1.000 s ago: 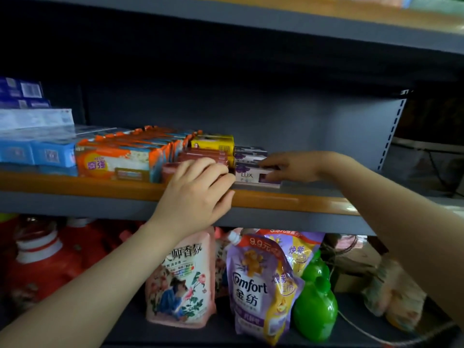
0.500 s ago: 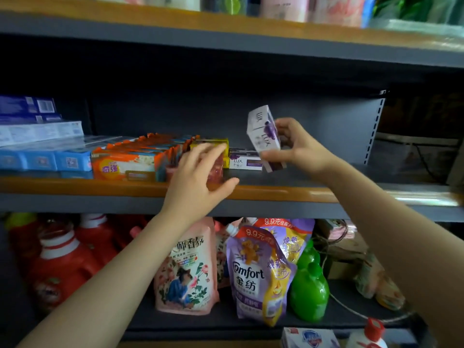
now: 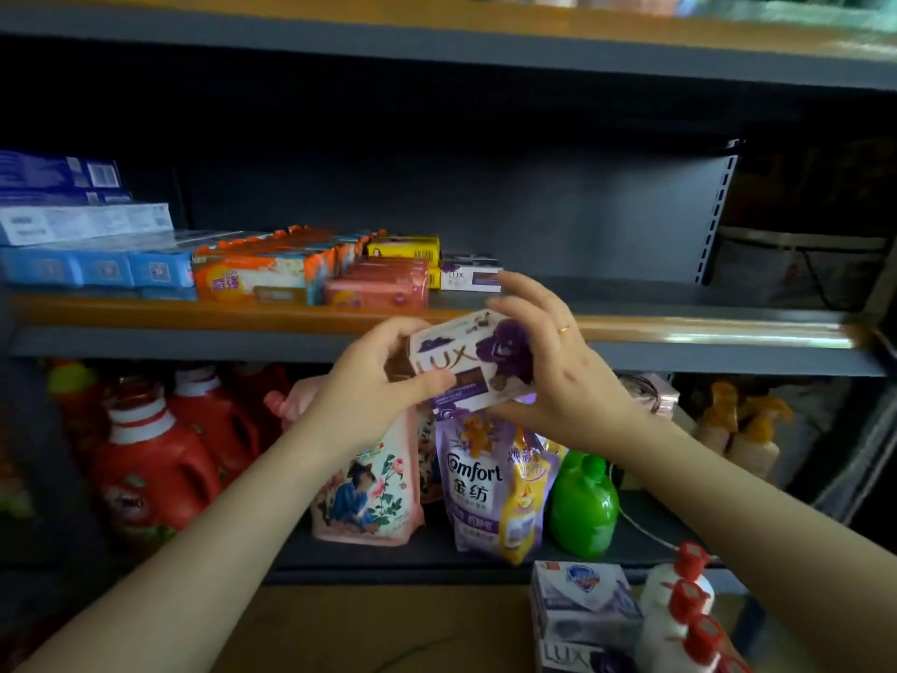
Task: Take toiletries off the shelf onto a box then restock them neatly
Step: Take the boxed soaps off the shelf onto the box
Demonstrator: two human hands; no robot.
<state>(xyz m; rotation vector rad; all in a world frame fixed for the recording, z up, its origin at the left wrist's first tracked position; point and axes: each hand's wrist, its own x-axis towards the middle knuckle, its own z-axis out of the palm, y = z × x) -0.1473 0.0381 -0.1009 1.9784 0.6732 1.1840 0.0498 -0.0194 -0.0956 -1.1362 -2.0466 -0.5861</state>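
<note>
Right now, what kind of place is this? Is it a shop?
Probably a small shop. The metal shelf holds rows of boxed soap, with red detergent bottles and softener pouches below. Both hands hold one soap box.

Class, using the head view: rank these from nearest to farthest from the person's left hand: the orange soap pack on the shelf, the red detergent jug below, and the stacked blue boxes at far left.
From the left hand:
1. Orange soap pack, on the shelf up and left of the hand.
2. Red detergent jug, lower shelf, down and left.
3. Stacked blue boxes, far left end of the shelf.
</note>
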